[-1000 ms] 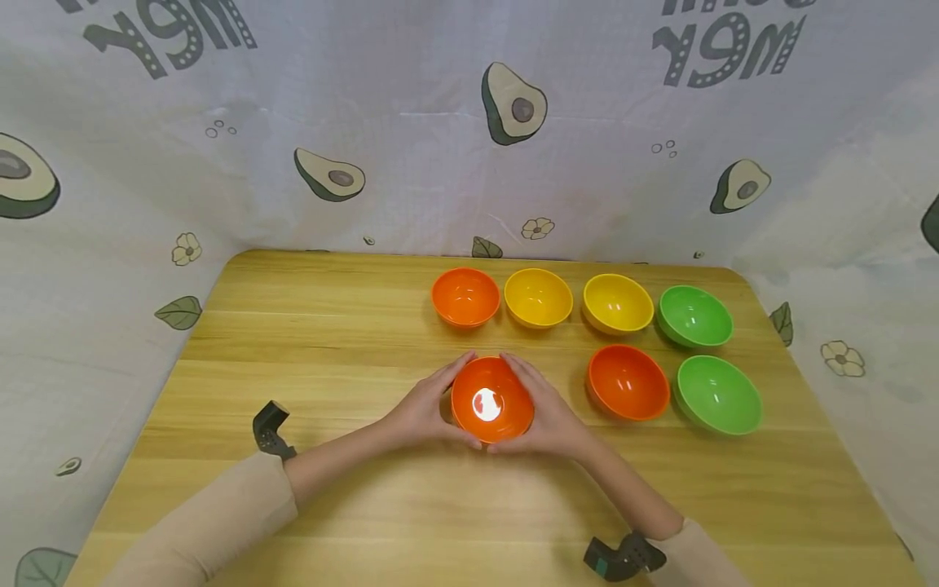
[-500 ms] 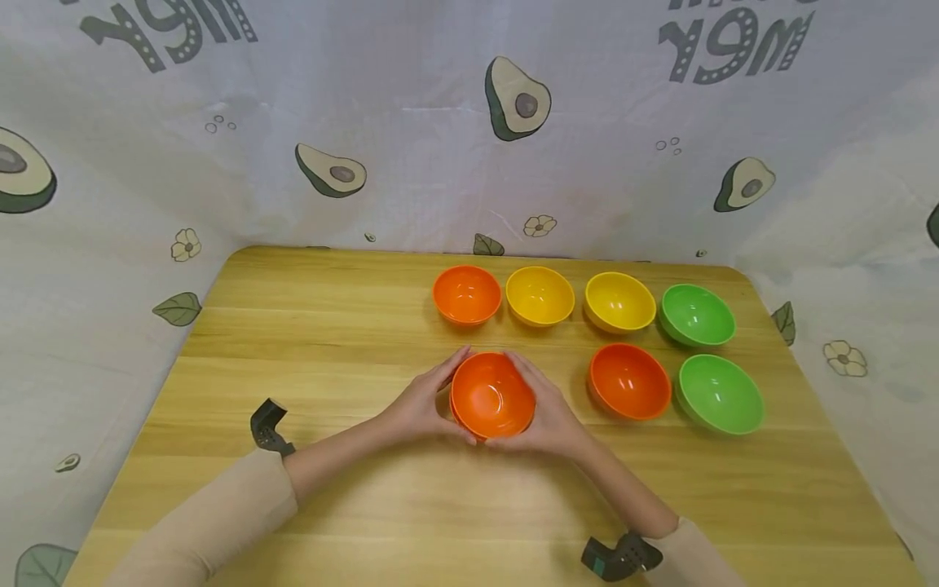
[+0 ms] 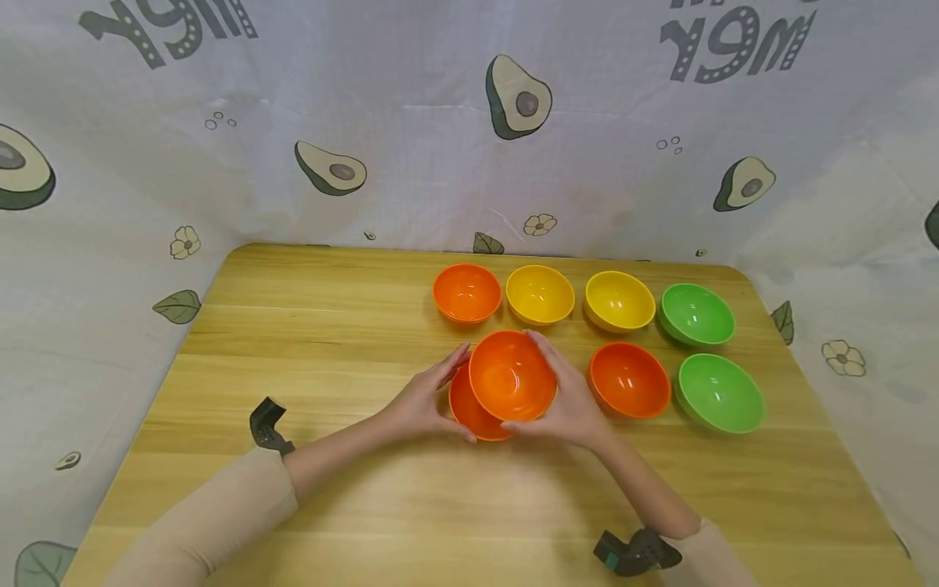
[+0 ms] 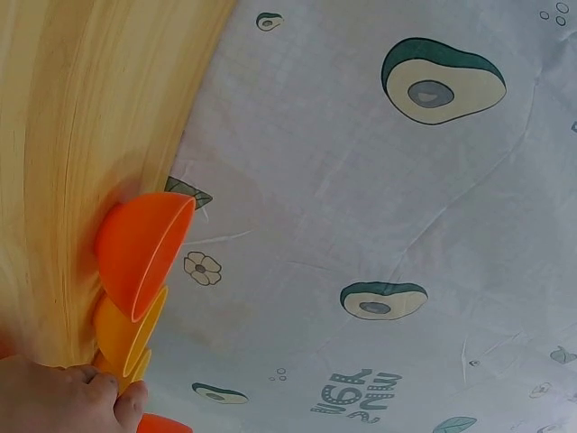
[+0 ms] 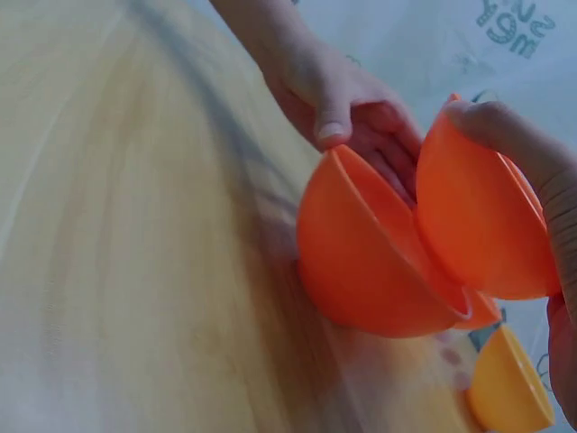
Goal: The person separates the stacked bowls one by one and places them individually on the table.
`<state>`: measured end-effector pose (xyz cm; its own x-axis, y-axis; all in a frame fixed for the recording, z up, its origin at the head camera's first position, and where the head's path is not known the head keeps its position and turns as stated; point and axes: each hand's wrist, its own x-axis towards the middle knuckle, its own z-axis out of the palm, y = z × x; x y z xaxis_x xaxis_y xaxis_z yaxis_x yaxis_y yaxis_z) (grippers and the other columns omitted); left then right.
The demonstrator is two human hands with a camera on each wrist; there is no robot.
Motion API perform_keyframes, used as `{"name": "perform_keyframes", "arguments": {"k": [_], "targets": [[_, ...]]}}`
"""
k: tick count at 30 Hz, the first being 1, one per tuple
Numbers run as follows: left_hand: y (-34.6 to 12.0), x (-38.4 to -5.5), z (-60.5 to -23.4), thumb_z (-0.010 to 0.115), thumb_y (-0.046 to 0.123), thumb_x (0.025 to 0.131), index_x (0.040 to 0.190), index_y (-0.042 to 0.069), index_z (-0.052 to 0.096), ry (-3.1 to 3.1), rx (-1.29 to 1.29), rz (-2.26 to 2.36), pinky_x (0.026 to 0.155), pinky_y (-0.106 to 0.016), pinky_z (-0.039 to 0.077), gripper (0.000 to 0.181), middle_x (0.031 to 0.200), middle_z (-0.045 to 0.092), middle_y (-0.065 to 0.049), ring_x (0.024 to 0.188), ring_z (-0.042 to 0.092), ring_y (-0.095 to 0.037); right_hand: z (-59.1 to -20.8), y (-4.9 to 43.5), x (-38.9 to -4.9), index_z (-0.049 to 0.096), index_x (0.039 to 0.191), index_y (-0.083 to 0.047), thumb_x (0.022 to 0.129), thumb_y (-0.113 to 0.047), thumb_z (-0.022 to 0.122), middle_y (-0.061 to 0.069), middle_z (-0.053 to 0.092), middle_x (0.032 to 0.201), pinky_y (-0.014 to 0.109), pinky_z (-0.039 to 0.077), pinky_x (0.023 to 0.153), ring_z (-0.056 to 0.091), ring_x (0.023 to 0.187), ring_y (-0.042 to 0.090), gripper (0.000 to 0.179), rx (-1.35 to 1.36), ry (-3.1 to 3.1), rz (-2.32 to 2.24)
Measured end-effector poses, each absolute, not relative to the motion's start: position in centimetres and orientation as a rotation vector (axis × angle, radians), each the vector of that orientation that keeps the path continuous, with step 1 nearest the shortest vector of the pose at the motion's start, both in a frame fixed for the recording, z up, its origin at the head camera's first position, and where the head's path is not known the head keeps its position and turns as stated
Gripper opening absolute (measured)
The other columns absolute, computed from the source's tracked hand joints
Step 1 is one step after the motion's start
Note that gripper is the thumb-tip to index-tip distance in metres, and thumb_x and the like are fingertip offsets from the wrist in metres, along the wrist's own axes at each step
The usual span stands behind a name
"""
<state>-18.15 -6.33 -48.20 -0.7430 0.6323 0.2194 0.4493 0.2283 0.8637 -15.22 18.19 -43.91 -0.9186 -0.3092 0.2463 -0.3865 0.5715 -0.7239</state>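
Observation:
Two orange bowls overlap in the middle of the table in the head view. My right hand (image 3: 568,403) grips the upper orange bowl (image 3: 512,375) by its sides, thumb near, fingers at the far rim. That bowl is raised and tilted, partly over the lower orange bowl (image 3: 462,403), which stands on the table. Around the lower bowl's left side curves my left hand (image 3: 421,403); the right wrist view shows its thumb on the rim of this bowl (image 5: 361,262). The raised bowl (image 5: 478,216) leans over the lower one's opening there.
Behind stand an orange bowl (image 3: 467,295), two yellow bowls (image 3: 540,295) (image 3: 619,302) and a green bowl (image 3: 696,315) in a row. To the right are a red-orange bowl (image 3: 628,381) and a light green bowl (image 3: 720,394). A printed cloth (image 3: 411,81) hangs behind the wooden table (image 3: 315,326).
The upper orange bowl, earlier nested in the lower one, has risen out of it and shifted right and away with my right hand. My left hand has stayed at the lower bowl.

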Motion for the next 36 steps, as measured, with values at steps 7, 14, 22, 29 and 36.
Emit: {"name": "perform_keyframes", "arguments": {"k": [7, 14, 22, 29, 36], "targets": [[-6.3, -18.2, -48.2, 0.088, 0.025, 0.057, 0.149, 0.01, 0.015, 2.306, 1.04, 1.533, 0.106, -0.035, 0.033, 0.119, 0.148, 0.033, -0.006, 0.135, 0.033, -0.018, -43.1, 18.9, -15.1, 0.029, 0.144, -0.01, 0.049, -0.025, 0.092, 0.01, 0.038, 0.144, 0.05, 0.039, 0.1, 0.041, 0.128, 0.029, 0.116, 0.562, -2.659, 1.278], [-6.3, -18.2, -48.2, 0.088, 0.027, 0.056, 0.149, 0.017, 0.013, 2.318, 1.019, 1.514, 0.106, -0.034, 0.033, 0.12, 0.148, 0.034, -0.006, 0.134, 0.033, -0.017, -43.1, 19.9, -15.2, 0.03, 0.144, -0.009, 0.047, -0.02, 0.093, 0.01, 0.038, 0.144, 0.051, 0.037, 0.101, 0.04, 0.127, 0.029, 0.116, 0.499, -2.617, 1.313], [-6.3, -18.2, -48.3, 0.088, 0.027, 0.056, 0.149, 0.017, 0.013, 2.323, 1.032, 1.515, 0.106, -0.036, 0.034, 0.119, 0.147, 0.034, -0.009, 0.134, 0.034, -0.02, -43.3, 21.5, -15.2, 0.028, 0.145, -0.013, 0.053, -0.025, 0.091, 0.009, 0.035, 0.145, 0.059, 0.036, 0.098, 0.038, 0.127, 0.032, 0.112, 0.312, -2.703, 1.274], [-6.1, -18.1, -47.9, 0.089, 0.018, 0.055, 0.148, 0.01, 0.015, 2.318, 1.002, 1.516, 0.106, -0.038, 0.033, 0.119, 0.146, 0.034, -0.013, 0.134, 0.033, -0.024, -43.5, 22.3, -15.1, 0.026, 0.145, -0.012, 0.054, -0.029, 0.09, 0.012, 0.033, 0.146, 0.062, 0.033, 0.098, 0.037, 0.126, 0.036, 0.113, 0.22, -2.769, 1.222], [-5.9, -17.6, -46.6, 0.088, 0.011, 0.056, 0.147, 0.002, 0.015, 2.302, 0.964, 1.499, 0.107, -0.041, 0.031, 0.117, 0.146, 0.032, -0.019, 0.134, 0.031, -0.029, -43.4, 22.3, -15.2, 0.025, 0.146, -0.012, 0.057, -0.035, 0.087, 0.012, 0.03, 0.147, 0.066, 0.028, 0.098, 0.034, 0.128, 0.039, 0.111, 0.126, -2.84, 1.156]]}}
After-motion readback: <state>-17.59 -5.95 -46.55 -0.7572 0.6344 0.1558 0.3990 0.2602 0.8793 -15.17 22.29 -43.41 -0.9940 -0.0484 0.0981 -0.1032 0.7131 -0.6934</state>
